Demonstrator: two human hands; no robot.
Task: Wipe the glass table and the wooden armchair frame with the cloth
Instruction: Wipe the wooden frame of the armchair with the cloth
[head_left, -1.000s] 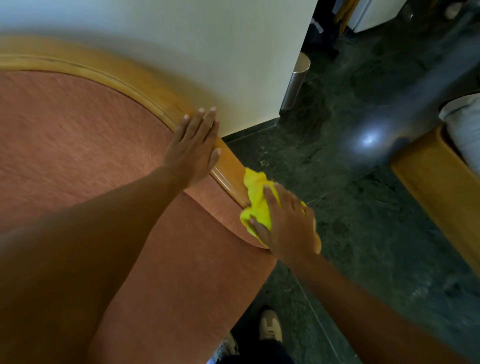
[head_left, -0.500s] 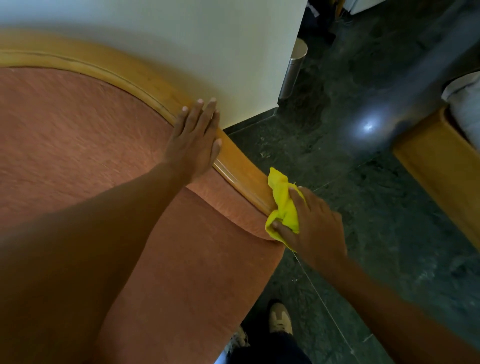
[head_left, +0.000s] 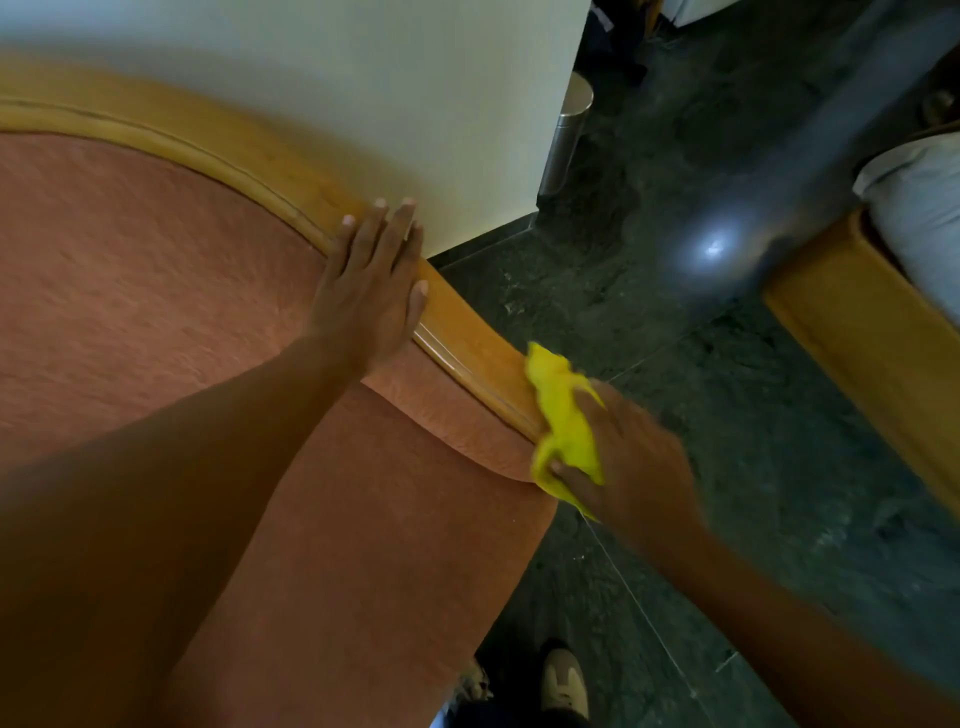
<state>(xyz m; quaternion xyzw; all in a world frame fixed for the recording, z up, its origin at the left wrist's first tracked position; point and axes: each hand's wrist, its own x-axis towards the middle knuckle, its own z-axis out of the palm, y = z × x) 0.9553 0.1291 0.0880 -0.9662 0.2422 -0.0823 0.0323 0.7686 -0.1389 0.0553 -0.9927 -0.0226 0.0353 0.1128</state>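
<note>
1. head view, change since the earlier frames: the right hand (head_left: 631, 457) with the yellow cloth (head_left: 563, 421) has slid down the wooden armchair frame (head_left: 467, 338) toward its lower end at centre right of the frame, while the left hand (head_left: 371, 291) has stayed planted higher up the rail.
2. head view, hands: the right hand is closed around the bunched cloth, thumb under and fingers over it, and pressed against the outer edge of the rail; it is blurred by motion. the left hand lies flat with fingers spread a little, palm across the rail and the orange upholstery (head_left: 156, 291), holding nothing.
3. head view, places: the rail curves from the upper left down to the centre right; the cloth touches it just above where the wood ends. the glass table is not in view.
4. doing the stroke well, as a judgement: keep the cloth wrapped over both the top face and the groove of the rail, follow the curve in one long pass, and keep the left hand bracing so the chair does not shift on the dark floor (head_left: 727, 467).
5. the stretch under the left hand looks yet to be wiped; it needs lifting for that.
</note>
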